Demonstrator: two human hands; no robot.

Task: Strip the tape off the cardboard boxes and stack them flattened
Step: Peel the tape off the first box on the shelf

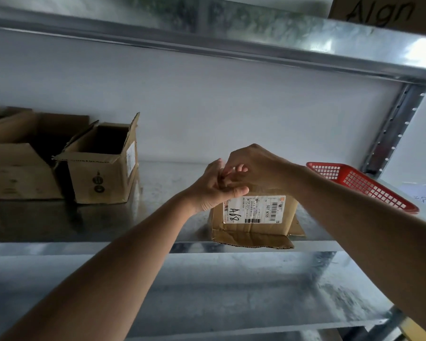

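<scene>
labelled box (253,212): sits at the shelf (158,183) front edge, flap hanging over it
your left hand (213,190): on the box top, fingers curled
your right hand (253,166): above the box, fingertips pinching at your left fingers; can't tell if there's tape in there
open boxes (101,163): well left of it
red basket (362,185): just right

box (253,217) sits at front edge of shelf (158,217), a flap overhanging it. both hands meet over box top, left hand (214,190) just left of right hand (253,166), fingers touching. basket (362,185) right of box, further back. open box (101,166) well left, bigger box (17,166) beside it, further left.
</scene>
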